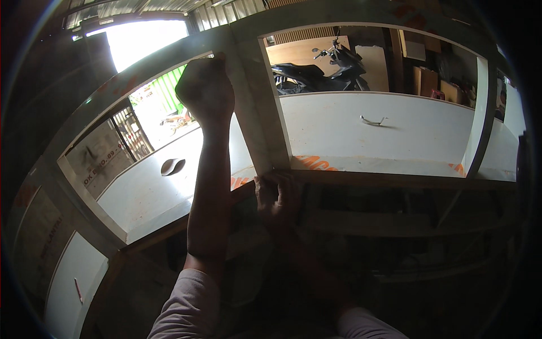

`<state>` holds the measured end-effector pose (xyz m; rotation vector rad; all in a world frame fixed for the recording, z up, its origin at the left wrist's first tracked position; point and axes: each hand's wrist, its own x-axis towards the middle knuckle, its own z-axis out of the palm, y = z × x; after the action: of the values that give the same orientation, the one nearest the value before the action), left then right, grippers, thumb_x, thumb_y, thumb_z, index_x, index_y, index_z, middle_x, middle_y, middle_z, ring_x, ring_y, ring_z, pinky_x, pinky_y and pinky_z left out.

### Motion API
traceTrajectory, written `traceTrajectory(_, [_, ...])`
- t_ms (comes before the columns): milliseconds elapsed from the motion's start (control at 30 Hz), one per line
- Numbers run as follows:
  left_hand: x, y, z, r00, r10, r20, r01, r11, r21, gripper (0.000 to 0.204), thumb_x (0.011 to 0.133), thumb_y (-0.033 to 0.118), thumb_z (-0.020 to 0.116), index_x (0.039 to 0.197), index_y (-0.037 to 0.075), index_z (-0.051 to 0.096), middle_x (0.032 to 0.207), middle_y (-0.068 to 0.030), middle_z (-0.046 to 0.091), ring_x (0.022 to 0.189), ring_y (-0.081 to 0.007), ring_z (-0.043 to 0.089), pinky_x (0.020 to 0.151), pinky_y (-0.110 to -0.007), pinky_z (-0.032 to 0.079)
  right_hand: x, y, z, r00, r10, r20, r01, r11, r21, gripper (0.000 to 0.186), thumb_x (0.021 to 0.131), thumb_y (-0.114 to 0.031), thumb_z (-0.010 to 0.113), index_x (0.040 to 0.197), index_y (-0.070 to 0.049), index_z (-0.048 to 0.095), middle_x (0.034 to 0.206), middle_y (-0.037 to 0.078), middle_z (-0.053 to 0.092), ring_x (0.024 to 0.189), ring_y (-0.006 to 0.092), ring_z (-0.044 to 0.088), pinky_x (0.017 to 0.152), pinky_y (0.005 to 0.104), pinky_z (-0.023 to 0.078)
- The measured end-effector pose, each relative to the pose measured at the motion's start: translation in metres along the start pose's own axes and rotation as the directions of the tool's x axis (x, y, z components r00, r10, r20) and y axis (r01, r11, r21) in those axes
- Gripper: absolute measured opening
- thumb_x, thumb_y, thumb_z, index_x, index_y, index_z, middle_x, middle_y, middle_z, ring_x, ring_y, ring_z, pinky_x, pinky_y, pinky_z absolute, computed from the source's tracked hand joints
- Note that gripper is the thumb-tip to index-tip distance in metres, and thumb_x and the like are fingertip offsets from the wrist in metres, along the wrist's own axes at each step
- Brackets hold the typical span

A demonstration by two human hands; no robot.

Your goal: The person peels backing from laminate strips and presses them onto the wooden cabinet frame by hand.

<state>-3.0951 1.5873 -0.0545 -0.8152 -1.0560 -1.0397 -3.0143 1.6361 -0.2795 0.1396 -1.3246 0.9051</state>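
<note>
My left hand [206, 87] is raised in a fist beside the upper part of an upright divider [252, 101]. The back of the hand is toward me, so whatever it holds, if anything, is hidden. Lower down, at the foot of the same divider, my right hand [275, 195] has its fingers curled over the lower edge of the wooden frame [350, 176]. This frame is curved, with large rectangular openings and white inner faces. Deep shadow covers both hands.
Through the openings show white panels [333, 116], a thin bent strip [372, 122] and a looped, twisted strip [173, 166]. A dark motor scooter [316, 73] stands beyond. Bright daylight enters at the upper left. At lower left, a thin reddish stick [78, 291] lies on white board.
</note>
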Motion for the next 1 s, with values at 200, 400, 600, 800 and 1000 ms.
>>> traceTrajectory(200, [0.005,-0.009,-0.016,0.982,-0.02,0.185,0.024,0.999,-0.024,0.018,0.09,0.016,0.079,0.08,0.003,0.071,0.078,-0.0063,0.07,0.067,-0.0153,0.065,0.065,-0.029,0.051,-0.004,-0.004,0.003,1.0,0.022,-0.015,-0.021,1.0,0.01,0.018,0.085,-0.006,0.08,0.095,-0.004,0.066,0.09,0.012,0.067,0.083,0.0304,0.068,0.073,0.0394,0.056])
traceTrajectory(400, [-0.024,0.035,-0.046,0.834,-0.473,0.284,0.456,0.881,0.127,0.026,0.087,0.026,0.083,0.092,0.002,0.073,0.075,-0.0076,0.071,0.067,-0.0135,0.067,0.066,-0.029,0.052,-0.013,-0.001,0.0,0.998,0.058,-0.011,-0.058,0.998,0.007,0.017,0.086,-0.006,0.08,0.094,-0.004,0.065,0.09,0.013,0.068,0.082,0.0307,0.068,0.073,0.039,0.056])
traceTrajectory(600, [-0.069,0.044,-0.083,0.651,-0.517,0.556,0.421,0.855,0.302,0.035,0.093,0.032,0.077,0.09,-0.002,0.07,0.071,-0.0075,0.069,0.063,-0.0127,0.065,0.061,-0.03,0.051,-0.018,0.001,-0.012,0.994,0.113,0.012,-0.113,0.993,0.037,0.014,0.087,-0.005,0.077,0.094,-0.004,0.066,0.096,0.013,0.069,0.087,0.0296,0.068,0.075,0.0389,0.056])
traceTrajectory(800, [-0.092,0.049,-0.095,0.658,-0.42,0.626,0.296,0.908,0.298,0.024,0.096,0.022,0.072,0.089,0.0,0.069,0.069,-0.0081,0.068,0.064,-0.0143,0.066,0.063,-0.031,0.051,-0.003,0.012,-0.039,0.994,0.106,0.002,-0.106,0.994,0.022,0.013,0.089,-0.003,0.073,0.098,-0.004,0.064,0.096,0.011,0.066,0.088,0.0264,0.065,0.077,0.037,0.054])
traceTrajectory(1000, [-0.109,0.047,-0.09,0.626,-0.49,0.606,0.388,0.87,0.303,0.022,0.095,0.012,0.07,0.081,-0.002,0.06,0.07,-0.016,0.066,0.061,-0.021,0.064,0.058,-0.035,0.048,0.029,0.02,-0.056,0.988,0.06,-0.14,-0.059,0.998,0.014,0.012,0.091,-0.007,0.072,0.096,-0.003,0.062,0.092,0.008,0.062,0.076,0.0207,0.058,0.062,0.0334,0.048])
